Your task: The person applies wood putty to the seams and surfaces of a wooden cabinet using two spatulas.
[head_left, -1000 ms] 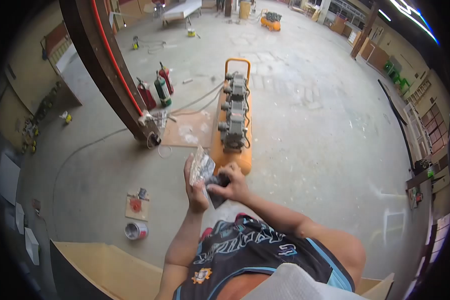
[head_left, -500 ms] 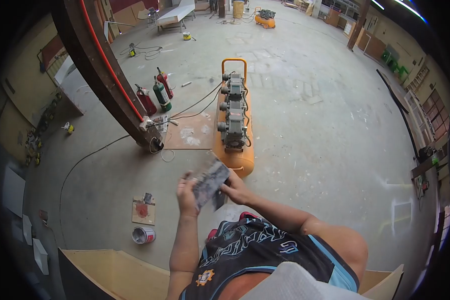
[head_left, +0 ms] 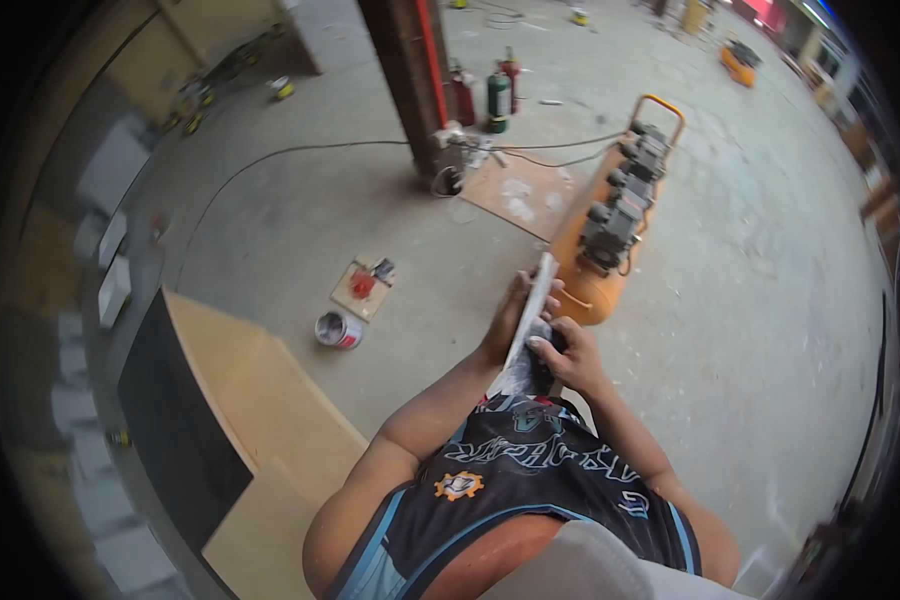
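Observation:
A flat, pale-edged board (head_left: 530,312) is tilted nearly edge-on in front of my chest. My left hand (head_left: 510,310) is closed around its left side, with fingertips showing past the far edge. My right hand (head_left: 573,358) grips a dark, grey-smudged flat piece (head_left: 528,370) at the board's lower right, thumb on top. I cannot tell whether this piece is separate from the board. Beyond both hands stands an orange air compressor (head_left: 588,290) with grey motors on top.
An open paint can (head_left: 338,330) and a small red-stained board (head_left: 363,288) are on the floor to the left. Closer lies a plywood-lined box (head_left: 240,400). A brown post (head_left: 407,90), fire extinguishers (head_left: 498,100) and a trailing cable (head_left: 270,156) are farther off. White panels (head_left: 115,275) line the left.
My view has swung left, so the compressor now appears farther right. The board has turned from showing its grey-smeared face to nearly edge-on. Both hands stay on the held pieces.

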A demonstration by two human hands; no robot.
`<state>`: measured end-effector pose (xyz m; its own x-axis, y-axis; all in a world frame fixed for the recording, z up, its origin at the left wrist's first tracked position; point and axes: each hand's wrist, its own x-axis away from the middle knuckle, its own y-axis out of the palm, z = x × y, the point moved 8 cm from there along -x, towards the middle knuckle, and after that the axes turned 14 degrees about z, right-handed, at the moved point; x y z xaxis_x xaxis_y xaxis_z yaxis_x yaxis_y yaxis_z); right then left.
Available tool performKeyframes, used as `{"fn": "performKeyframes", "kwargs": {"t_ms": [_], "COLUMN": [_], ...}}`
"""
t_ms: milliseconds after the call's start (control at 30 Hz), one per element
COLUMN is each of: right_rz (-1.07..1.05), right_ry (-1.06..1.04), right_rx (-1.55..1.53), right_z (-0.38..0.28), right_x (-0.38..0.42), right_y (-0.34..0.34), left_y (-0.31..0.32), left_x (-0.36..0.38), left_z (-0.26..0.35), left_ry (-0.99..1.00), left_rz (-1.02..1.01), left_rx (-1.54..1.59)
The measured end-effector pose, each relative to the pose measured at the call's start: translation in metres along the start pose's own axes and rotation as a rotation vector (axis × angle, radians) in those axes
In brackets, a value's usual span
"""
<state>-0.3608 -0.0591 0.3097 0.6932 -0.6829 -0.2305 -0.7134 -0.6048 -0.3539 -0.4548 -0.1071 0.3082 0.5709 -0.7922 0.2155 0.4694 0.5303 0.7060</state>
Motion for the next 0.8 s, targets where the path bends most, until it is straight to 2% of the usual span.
{"fn": "performKeyframes", "kwargs": {"t_ms": [33, 100, 167, 233, 267, 300, 367, 400, 433, 500, 533, 567, 633, 700, 733, 767, 800], "right_rz": [0.024, -0.027, -0.055, -0.07, -0.022, -0.027, -0.037, -0.038, 0.036, -0.024, -0.032, -0.05, 0.002, 0.101, 0.088, 0.106, 0.108], "right_ry": [-0.002, 0.043, 0.077, 0.327, 0.25, 0.246, 0.262, 0.341, 0.331, 0.352, 0.332, 0.413, 0.43, 0.384, 0.399, 0.414, 0.403], "right_rx": [-0.028, -0.007, 0.028, -0.329, -0.359, -0.365, -0.473, -0.522, -0.588, -0.45, -0.486, -0.42, -0.315, -0.508, -0.52, -0.745, -0.764], "right_z": [-0.015, -0.021, -0.019, -0.007, -0.017, -0.024, -0.035, -0.04, -0.035, -0.041, -0.036, -0.023, -0.004, 0.037, 0.041, 0.016, 0.013], "right_x": [0.0, -0.023, -0.019, -0.009, -0.006, -0.005, -0.005, -0.006, -0.011, -0.024, -0.035, -0.042, -0.055, -0.065, -0.066, -0.065, -0.065], "right_y": [-0.001, -0.004, 0.001, 0.012, 0.012, 0.012, 0.009, 0.007, 0.006, -0.002, 0.001, 0.0, -0.013, -0.025, -0.032, -0.035, -0.038], "left_y": [-0.001, 0.016, 0.019, 0.027, 0.029, 0.022, 0.019, 0.016, 0.011, -0.015, -0.031, -0.044, -0.075, -0.09, -0.094, -0.101, -0.096], "left_x": [0.004, -0.013, -0.009, 0.0, 0.004, 0.002, -0.001, 0.006, 0.005, -0.015, -0.021, -0.027, -0.035, -0.016, -0.011, -0.005, -0.004], "left_z": [0.001, 0.026, 0.024, 0.027, 0.023, 0.021, 0.02, 0.015, 0.006, -0.02, -0.028, -0.03, -0.051, -0.025, -0.017, -0.013, -0.006], "left_ry": [-0.061, 0.213, 0.23, 0.251, 0.107, 0.114, 0.346, 0.299, 0.296, 0.229, 0.123, 0.112, -0.14, -0.18, -0.19, -0.205, -0.231], "left_rz": [0.003, -0.059, -0.071, -0.034, -0.002, 0.001, -0.123, -0.063, -0.056, -0.005, 0.013, 0.004, 0.131, 0.212, 0.244, 0.284, 0.123], "left_rx": [-0.009, -0.184, -0.157, -0.191, -0.036, -0.04, -0.225, -0.195, -0.194, -0.214, -0.093, -0.095, 0.025, 0.075, 0.217, 0.358, 0.496]}}
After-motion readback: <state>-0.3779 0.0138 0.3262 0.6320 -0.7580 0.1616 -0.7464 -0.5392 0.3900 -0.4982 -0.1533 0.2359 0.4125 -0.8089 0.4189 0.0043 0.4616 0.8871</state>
